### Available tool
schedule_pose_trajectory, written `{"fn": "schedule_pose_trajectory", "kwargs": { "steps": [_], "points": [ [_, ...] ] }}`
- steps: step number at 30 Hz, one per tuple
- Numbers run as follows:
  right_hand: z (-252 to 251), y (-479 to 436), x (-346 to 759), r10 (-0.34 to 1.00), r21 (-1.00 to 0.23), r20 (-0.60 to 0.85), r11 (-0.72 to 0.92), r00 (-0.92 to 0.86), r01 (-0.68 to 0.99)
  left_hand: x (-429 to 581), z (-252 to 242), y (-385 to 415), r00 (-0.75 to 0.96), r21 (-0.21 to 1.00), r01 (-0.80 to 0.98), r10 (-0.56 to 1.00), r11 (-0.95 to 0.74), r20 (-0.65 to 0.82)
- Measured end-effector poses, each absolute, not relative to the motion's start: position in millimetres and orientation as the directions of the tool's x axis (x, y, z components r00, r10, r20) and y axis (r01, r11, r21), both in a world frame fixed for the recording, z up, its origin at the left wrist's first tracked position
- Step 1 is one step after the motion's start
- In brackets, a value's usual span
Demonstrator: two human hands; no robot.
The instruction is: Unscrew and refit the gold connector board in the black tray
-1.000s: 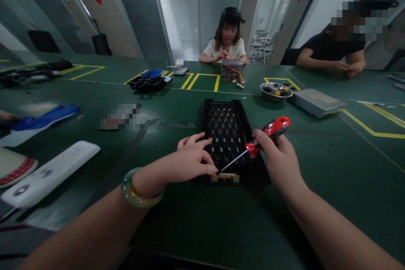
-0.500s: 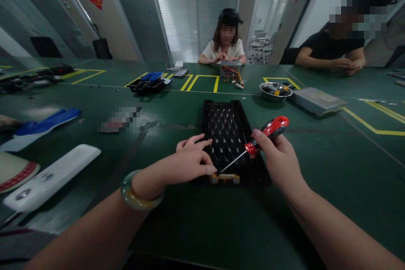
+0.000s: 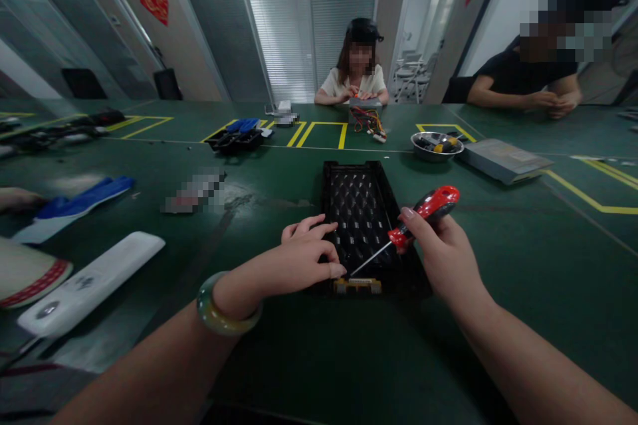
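a long black housing (image 3: 355,209) lies open side up just right of centre on my screen, its floor regularly patterned. across its lower end i see a small tan part (image 3: 357,287). a red-and-black screwdriver (image 3: 397,239) slants down leftward, tip near that part; contact i can't confirm remotely.

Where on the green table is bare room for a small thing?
Bare patches: between the right hand and the grey box; on the near side of the black tray. Crowded: left, around the white device and blue item.
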State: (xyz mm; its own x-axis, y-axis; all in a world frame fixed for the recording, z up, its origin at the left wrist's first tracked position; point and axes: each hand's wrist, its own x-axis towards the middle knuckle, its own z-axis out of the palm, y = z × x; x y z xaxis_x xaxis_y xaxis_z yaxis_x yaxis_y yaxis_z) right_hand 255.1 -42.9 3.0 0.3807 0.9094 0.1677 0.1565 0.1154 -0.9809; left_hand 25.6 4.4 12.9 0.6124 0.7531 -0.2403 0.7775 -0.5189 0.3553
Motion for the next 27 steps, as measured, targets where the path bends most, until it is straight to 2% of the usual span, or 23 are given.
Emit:
{"fn": "schedule_pose_trajectory", "kwargs": {
  "steps": [14,21,27],
  "points": [
    [3.9,-42.9,255.2,0.908,-0.975,0.2,0.148,0.367,0.166,23.8,12.1,6.0,0.619,0.335,0.771,0.76,-0.541,-0.197],
    [9.7,-48.8,250.1,0.89,-0.965,0.261,0.254,0.375,0.069,23.7,17.3,7.2,0.633,0.371,0.757,0.745,-0.538,-0.212],
    [11.5,-53.6,246.9,0.898,-0.944,0.328,0.303,0.293,0.13,22.8,19.7,7.3,0.629,0.398,0.754,0.749,-0.523,-0.208]
  ]
}}
